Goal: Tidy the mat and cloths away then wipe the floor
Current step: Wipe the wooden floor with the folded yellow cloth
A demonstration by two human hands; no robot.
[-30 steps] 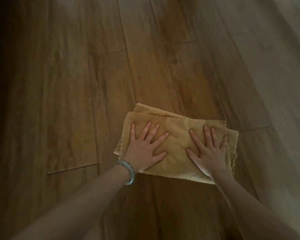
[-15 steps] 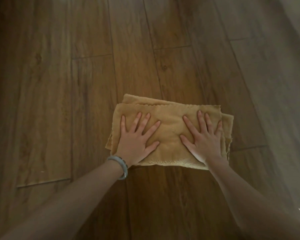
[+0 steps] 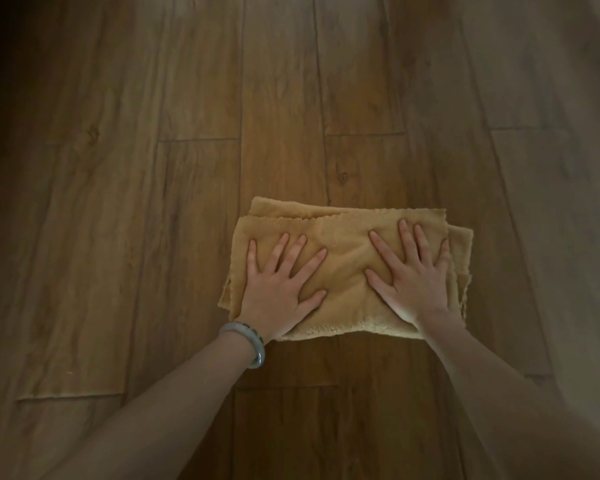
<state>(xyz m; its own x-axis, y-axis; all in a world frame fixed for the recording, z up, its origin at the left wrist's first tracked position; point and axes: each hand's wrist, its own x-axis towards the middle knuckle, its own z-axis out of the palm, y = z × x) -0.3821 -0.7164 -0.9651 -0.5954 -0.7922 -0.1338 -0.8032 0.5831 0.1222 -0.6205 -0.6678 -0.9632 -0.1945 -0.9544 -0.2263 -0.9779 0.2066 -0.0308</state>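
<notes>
A folded yellow cloth [image 3: 347, 237] lies flat on the wooden plank floor [image 3: 194, 188], a little below the middle of the view. My left hand [image 3: 279, 289] presses on the cloth's left half with fingers spread and straight; a pale bangle circles that wrist. My right hand [image 3: 414, 277] presses flat on the right half, fingers spread the same way. Both palms cover part of the cloth's near edge. Layers of the fold show along the far and right edges.
Brown wood planks run away from me on all sides of the cloth. The far left of the floor is dark with shadow. A paler, blurred strip lies along the right edge [image 3: 575, 168].
Both hands have stayed flat on the cloth while it slid across the floor; the plank seams have shifted beneath it, and the cloth now lies squarer to me.
</notes>
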